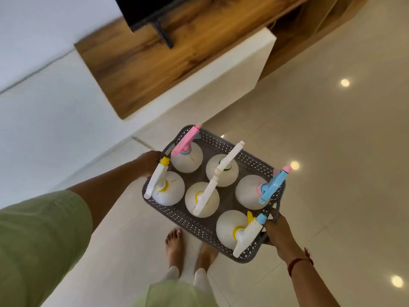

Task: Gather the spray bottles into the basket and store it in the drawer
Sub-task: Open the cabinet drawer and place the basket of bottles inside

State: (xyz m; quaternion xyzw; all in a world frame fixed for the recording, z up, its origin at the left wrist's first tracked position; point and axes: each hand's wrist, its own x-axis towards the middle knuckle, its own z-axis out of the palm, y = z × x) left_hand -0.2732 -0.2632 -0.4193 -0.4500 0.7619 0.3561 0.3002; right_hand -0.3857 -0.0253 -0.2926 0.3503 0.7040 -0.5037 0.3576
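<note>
Floor (pixel 332 151): glossy tiles, open beyond right hand (pixel 277 231).
Cabinet (pixel 232 69): white corner ahead of hands.
Hands: left hand (pixel 150 162), right hand gripping basket (pixel 177 214) ends.

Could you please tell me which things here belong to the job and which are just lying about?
Job: grey basket; six spray bottles standing in it; left hand and right hand holding its ends.

Lying about: television; wooden-topped cabinet (may hold the drawer, none visible); tiled floor.
</note>
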